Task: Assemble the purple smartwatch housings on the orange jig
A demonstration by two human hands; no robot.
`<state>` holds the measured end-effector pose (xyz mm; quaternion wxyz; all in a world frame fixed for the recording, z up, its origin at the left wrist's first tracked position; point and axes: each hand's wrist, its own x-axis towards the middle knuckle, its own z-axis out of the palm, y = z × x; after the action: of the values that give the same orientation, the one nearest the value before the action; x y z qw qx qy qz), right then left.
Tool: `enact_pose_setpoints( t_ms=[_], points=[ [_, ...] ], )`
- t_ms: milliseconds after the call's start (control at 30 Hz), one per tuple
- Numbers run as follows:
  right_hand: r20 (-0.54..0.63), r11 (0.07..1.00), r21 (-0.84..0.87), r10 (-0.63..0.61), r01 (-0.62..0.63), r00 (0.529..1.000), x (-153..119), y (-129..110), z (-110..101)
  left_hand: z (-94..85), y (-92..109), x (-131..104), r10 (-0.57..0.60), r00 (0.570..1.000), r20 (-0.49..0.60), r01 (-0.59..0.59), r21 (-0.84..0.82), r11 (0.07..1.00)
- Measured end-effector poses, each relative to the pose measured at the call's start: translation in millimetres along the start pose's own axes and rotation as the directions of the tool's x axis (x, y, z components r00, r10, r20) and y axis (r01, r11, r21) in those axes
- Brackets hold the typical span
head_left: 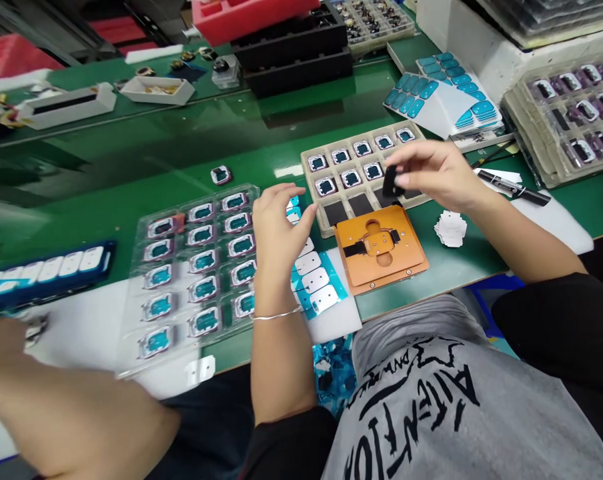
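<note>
Between the thumb and fingers of my right hand is a small black piece, held over the front right part of a beige compartment tray. Square parts with dark centres sit in the tray's two back rows; dark pads show in its front row. My left hand hovers with fingers apart and nothing in them, over a blue sheet of white labels. An orange fixture with a black strap-like part across its middle lies in front of the tray. White pieces are piled right of the fixture.
To the left, a clear tray holds several teal-centred parts, with one loose part behind it. Another person's arm reaches in at lower left. Blue label sheets, a marker and stacked trays are at right.
</note>
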<state>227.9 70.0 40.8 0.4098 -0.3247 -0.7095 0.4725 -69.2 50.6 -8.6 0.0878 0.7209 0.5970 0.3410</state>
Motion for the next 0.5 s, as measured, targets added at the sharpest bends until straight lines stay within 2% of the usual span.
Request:
enact_pose_setpoints(
  t_ms=[100, 167, 300, 433, 500],
  points=[
    [0.277, 0.999, -0.039, 0.020, -0.010, 0.961, -10.2, -7.8, 17.3, 0.2, 2.8, 0.2, 0.068, 0.998, 0.003, -0.068, -0.030, 0.997],
    [0.370, 0.986, -0.159, 0.004, 0.059, 0.929, -12.7, -6.8, 23.4, -0.1, 7.7, -0.3, 0.132, 0.991, 0.005, -0.132, -0.080, 0.988],
    [0.401, 0.874, -0.412, -0.079, 0.257, 0.913, -12.8, 1.1, 28.9, -3.8, 23.9, -3.9, 0.257, 0.966, 0.030, -0.245, -0.214, 0.946],
    [0.379, 0.833, -0.470, -0.107, 0.290, 0.919, -14.3, 8.3, 33.0, -9.8, 36.6, -7.1, 0.355, 0.929, 0.106, -0.312, -0.293, 0.904],
    [0.393, 0.814, -0.469, -0.157, 0.344, 0.906, -14.9, 9.2, 34.2, -11.1, 39.6, -7.7, 0.415, 0.897, 0.155, -0.346, -0.339, 0.875]
  ],
)
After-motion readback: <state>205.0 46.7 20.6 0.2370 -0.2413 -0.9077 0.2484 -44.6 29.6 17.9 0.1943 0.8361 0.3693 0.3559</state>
